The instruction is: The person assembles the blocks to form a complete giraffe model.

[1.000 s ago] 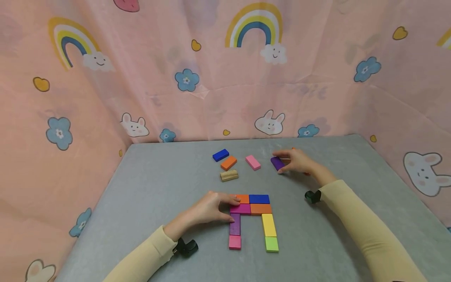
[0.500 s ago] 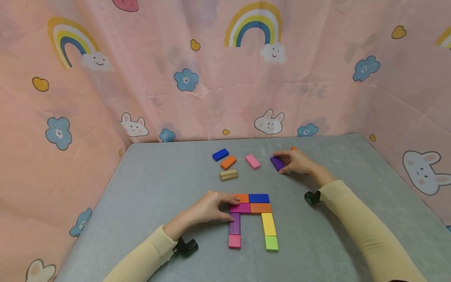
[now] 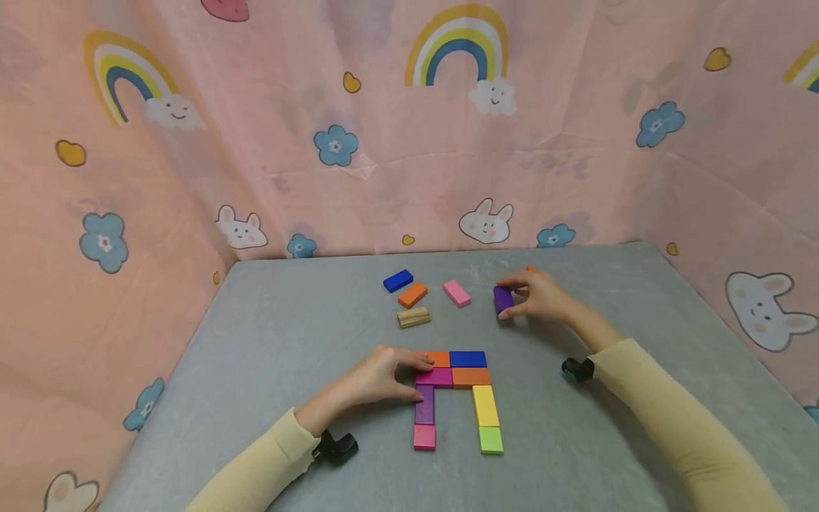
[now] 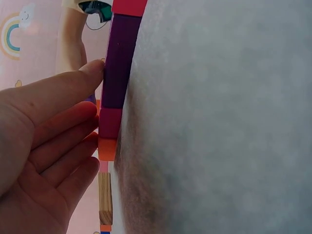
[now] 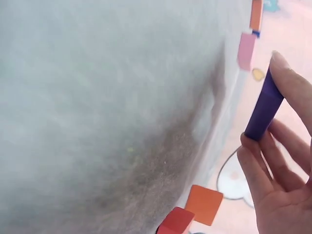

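My right hand (image 3: 540, 295) pinches a purple block (image 3: 502, 302) end to end between thumb and fingers. In the right wrist view the held block (image 5: 264, 109) is off the table. My left hand (image 3: 377, 373) rests at the left side of a flat arrangement of blocks. Its thumb touches a purple block (image 3: 424, 409) and its fingertips lie over a magenta block (image 3: 440, 378) and an orange block (image 3: 440, 358). Also in the arrangement are a blue block (image 3: 468, 359), an orange-brown block (image 3: 470, 377), a yellow block (image 3: 485, 406), a green block (image 3: 491, 440) and a pink block (image 3: 425, 437).
Behind the arrangement lie loose blocks: dark blue (image 3: 398, 280), orange (image 3: 412, 294), light pink (image 3: 457, 293) and a grooved bare-wood piece (image 3: 414, 317). An orange block (image 5: 204, 204) and a red block (image 5: 176, 220) lie by my right hand. A patterned cloth (image 3: 409, 163) hangs behind the table.
The purple block in my right hand has turned to stand more upright in the head view and come slightly nearer. My right forearm has shifted slightly right. My left hand stays put.
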A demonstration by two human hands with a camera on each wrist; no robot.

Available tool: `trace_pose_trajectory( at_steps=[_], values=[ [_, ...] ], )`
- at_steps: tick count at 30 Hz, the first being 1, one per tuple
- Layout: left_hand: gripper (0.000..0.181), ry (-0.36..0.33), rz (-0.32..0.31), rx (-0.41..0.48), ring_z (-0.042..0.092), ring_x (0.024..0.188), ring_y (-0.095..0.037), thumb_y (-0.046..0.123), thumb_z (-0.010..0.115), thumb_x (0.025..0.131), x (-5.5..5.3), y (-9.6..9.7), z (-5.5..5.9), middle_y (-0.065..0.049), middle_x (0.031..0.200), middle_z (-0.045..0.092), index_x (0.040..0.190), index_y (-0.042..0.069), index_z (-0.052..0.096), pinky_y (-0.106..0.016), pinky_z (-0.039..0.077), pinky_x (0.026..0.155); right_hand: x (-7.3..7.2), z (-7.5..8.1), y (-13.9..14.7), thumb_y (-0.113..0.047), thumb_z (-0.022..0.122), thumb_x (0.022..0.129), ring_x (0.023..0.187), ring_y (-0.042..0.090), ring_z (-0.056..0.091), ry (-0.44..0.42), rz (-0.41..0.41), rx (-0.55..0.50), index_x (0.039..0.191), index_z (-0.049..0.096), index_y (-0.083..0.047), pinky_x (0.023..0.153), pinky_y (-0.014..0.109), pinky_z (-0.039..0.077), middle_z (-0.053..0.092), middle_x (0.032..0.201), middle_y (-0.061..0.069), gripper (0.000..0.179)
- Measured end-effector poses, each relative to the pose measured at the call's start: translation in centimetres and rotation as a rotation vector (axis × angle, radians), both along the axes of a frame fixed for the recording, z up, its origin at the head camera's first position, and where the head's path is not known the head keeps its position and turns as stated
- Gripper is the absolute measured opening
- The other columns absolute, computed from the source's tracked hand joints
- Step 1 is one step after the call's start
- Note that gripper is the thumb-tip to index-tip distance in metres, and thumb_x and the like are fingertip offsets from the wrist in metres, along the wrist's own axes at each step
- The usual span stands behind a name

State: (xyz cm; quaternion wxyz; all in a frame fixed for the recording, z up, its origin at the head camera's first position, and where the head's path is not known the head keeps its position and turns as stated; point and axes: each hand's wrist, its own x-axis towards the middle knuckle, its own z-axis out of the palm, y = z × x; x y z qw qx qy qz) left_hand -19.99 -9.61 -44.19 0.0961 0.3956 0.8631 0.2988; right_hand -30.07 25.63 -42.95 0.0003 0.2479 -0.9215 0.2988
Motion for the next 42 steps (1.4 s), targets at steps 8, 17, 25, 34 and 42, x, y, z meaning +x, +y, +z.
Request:
trace_pose_trajectory(
  at_steps=[8, 17, 25, 34, 42],
  values=[
    [0.047, -0.006, 0.007, -0.003, 0.053, 0.124, -0.007, 0.028, 0.08, 0.076, 0.0, 0.0, -0.1, 0.005, 0.127, 0.062, 0.12, 0.018, 0.067, -0.03, 0.043, 0.103, 3.5, 0.4, -0.5, -0.038, 0.086, 0.065, 0.104, 0.029, 0.061, -0.002, -0.049, 0.011, 0.119, 0.063, -0.002, 0.086, 0.043, 0.053, 0.065, 0.115, 0.014, 0.069],
    [0.047, -0.024, 0.012, -0.014, 0.052, 0.125, -0.007, 0.029, 0.079, 0.077, 0.1, 0.1, 0.0, 0.006, 0.128, 0.061, 0.121, 0.019, 0.067, -0.031, 0.043, 0.104, 6.9, 0.0, -1.2, -0.042, 0.085, 0.066, 0.105, 0.026, 0.06, -0.064, -0.063, -0.013, 0.119, 0.062, -0.005, 0.088, 0.042, 0.052, 0.063, 0.115, 0.011, 0.069],
    [0.047, -0.027, 0.011, -0.008, 0.052, 0.124, -0.008, 0.027, 0.079, 0.077, 0.1, 0.1, 0.0, 0.005, 0.128, 0.062, 0.121, 0.018, 0.067, -0.031, 0.043, 0.104, 8.7, -0.1, -2.1, -0.046, 0.085, 0.064, 0.103, 0.021, 0.057, -0.083, -0.058, 0.029, 0.116, 0.063, -0.009, 0.087, 0.042, 0.054, 0.061, 0.11, 0.005, 0.067],
    [0.047, -0.029, 0.013, 0.0, 0.052, 0.124, -0.008, 0.027, 0.079, 0.077, 0.2, 0.1, 0.1, 0.004, 0.128, 0.062, 0.121, 0.017, 0.067, -0.031, 0.043, 0.104, 9.5, -0.4, -2.9, -0.049, 0.084, 0.063, 0.099, 0.018, 0.057, -0.057, -0.009, 0.061, 0.113, 0.062, -0.01, 0.084, 0.038, 0.055, 0.061, 0.108, 0.003, 0.067],
    [0.047, -0.024, 0.008, 0.003, 0.053, 0.124, -0.007, 0.028, 0.079, 0.077, 0.2, 0.0, 0.0, 0.005, 0.128, 0.062, 0.121, 0.017, 0.067, -0.031, 0.043, 0.104, 9.7, -1.0, -3.2, -0.051, 0.083, 0.064, 0.098, 0.017, 0.059, -0.083, -0.01, 0.061, 0.114, 0.061, -0.011, 0.085, 0.038, 0.055, 0.061, 0.111, 0.003, 0.068]
  ],
)
